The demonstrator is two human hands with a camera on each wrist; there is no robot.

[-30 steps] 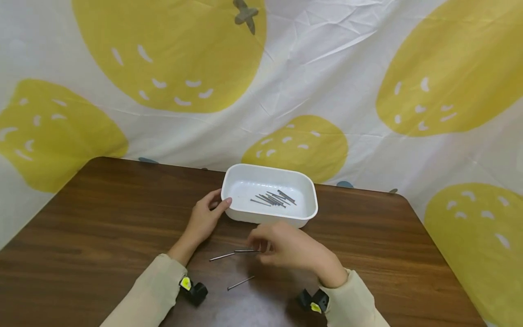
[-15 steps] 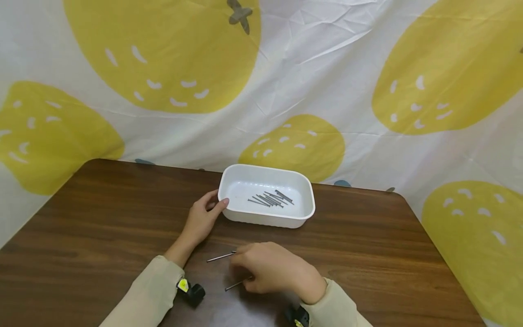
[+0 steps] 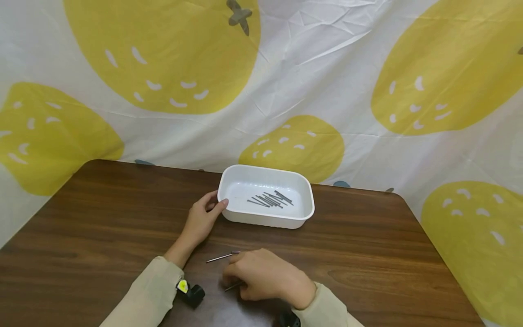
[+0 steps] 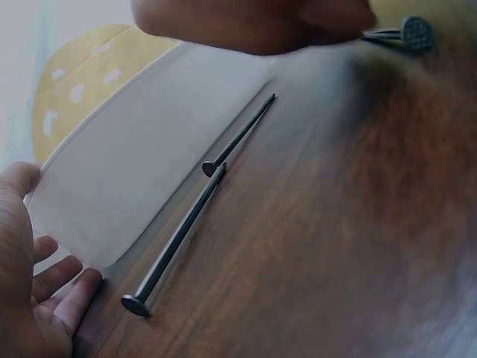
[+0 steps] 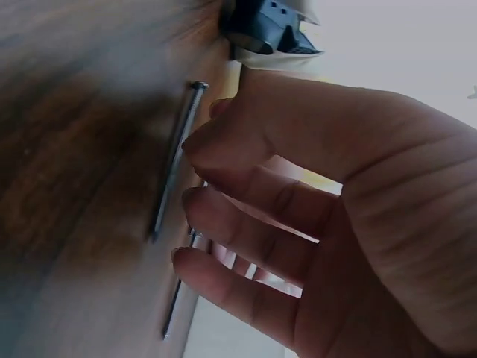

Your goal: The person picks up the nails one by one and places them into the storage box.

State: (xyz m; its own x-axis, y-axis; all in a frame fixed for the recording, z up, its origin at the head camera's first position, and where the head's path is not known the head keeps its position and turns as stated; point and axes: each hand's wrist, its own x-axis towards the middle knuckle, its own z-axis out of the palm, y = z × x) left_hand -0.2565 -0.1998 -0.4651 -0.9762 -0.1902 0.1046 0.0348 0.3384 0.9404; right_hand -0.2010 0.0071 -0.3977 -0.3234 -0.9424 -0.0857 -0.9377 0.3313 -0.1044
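Note:
My left hand [image 3: 201, 220] grips the left near corner of a white rectangular tray [image 3: 261, 219], its thumb over the rim. Several grey nails [image 3: 267, 200] lie inside the tray. My right hand [image 3: 267, 277] is low over the table, fingers loosely bent, right at a single nail [image 5: 175, 168] on the wood. In the right wrist view the thumb tip is close against that nail's shank, with no clear pinch. In the left wrist view, two more nails lie nearly end to end beside the tray: a nearer nail [image 4: 175, 242] and a farther nail [image 4: 246, 133].
The dark wooden table [image 3: 367, 254] reaches back to a white cloth [image 3: 310, 77] printed with yellow fruit. A black wrist camera [image 3: 194, 295] sits at the left sleeve. The tray stands near the table's far edge.
My right hand has come down and to the left, from above the paired nails to the single nail nearer the front. The left hand stays on the tray.

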